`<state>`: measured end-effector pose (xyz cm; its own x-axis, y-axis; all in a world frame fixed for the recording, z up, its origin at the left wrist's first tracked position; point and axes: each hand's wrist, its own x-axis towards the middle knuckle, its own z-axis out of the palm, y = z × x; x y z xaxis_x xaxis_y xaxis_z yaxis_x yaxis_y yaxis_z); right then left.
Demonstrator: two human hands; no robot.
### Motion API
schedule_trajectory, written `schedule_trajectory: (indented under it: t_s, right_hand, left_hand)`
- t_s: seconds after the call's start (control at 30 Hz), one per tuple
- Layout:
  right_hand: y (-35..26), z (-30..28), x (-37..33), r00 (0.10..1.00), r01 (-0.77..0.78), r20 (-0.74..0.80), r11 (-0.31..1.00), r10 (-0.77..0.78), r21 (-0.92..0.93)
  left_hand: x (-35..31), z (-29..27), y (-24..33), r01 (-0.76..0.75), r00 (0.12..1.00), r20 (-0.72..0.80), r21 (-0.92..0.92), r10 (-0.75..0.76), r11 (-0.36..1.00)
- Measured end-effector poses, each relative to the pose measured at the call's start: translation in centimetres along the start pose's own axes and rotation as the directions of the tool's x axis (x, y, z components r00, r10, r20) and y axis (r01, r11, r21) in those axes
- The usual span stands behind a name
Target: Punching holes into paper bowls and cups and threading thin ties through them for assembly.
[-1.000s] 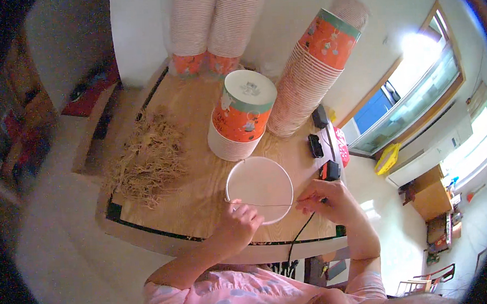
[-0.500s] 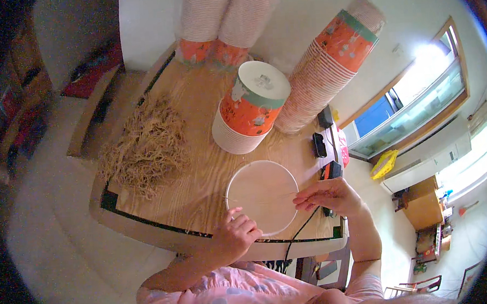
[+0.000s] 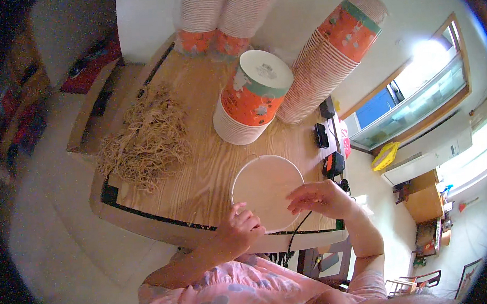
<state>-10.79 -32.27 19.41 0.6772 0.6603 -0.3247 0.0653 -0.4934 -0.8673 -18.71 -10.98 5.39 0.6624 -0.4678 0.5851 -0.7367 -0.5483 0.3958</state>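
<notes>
A round paper bucket (image 3: 270,192) with a white rim and pale inside faces up at the table's near edge. My left hand (image 3: 240,225) is closed on its lower left rim, thumb up along the edge. Over the right side of the rim, my right hand (image 3: 318,197) has its fingers bent and drawn together; whatever they pinch is too fine to see. A thin loop of strand (image 3: 249,156) stands out past the far rim. To the left lies a tangled heap of tan, string-like strands (image 3: 149,137).
Just beyond stands a short upside-down stack of orange-and-green paper buckets (image 3: 254,99). Behind it a tall wrapped stack (image 3: 321,60) leans right, with more wrapped stacks (image 3: 198,22) at the back. Small black devices (image 3: 332,164) and a black cable (image 3: 297,234) lie along the right edge.
The bucket shows slightly farther up and right. My right hand has curled in over its rim. A thin strand stretched across it earlier no longer shows there; a loop now shows past the far rim.
</notes>
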Motion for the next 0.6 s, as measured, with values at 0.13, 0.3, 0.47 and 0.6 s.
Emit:
schedule_trajectory:
  t_s: [0.13, 0.3, 0.47, 0.6]
  right_hand:
    - [0.2, -0.1, 0.1, 0.999, 0.041, 0.024, 0.993, -0.038, -0.11]
    - [0.6, 0.1, 0.0, 0.999, 0.024, -0.025, 0.995, -0.027, -0.1]
    - [0.9, 0.9, 1.2, 0.985, 0.133, -0.033, 0.86, -0.171, -0.492]
    - [3.4, 3.0, 4.1, 0.992, 0.116, 0.053, 0.682, -0.114, -0.722]
  left_hand:
    - [-0.2, 0.0, 0.1, 0.011, 1.0, -0.021, 0.007, -0.011, 1.0]
    - [0.3, -0.6, -0.2, 0.019, 0.999, 0.032, -0.023, -0.018, 1.0]
    - [0.2, -0.7, 0.2, -0.017, 0.998, 0.068, -0.022, 0.019, 1.0]
    - [0.1, -0.6, 0.5, -0.038, 0.992, 0.122, -0.013, 0.039, 0.999]
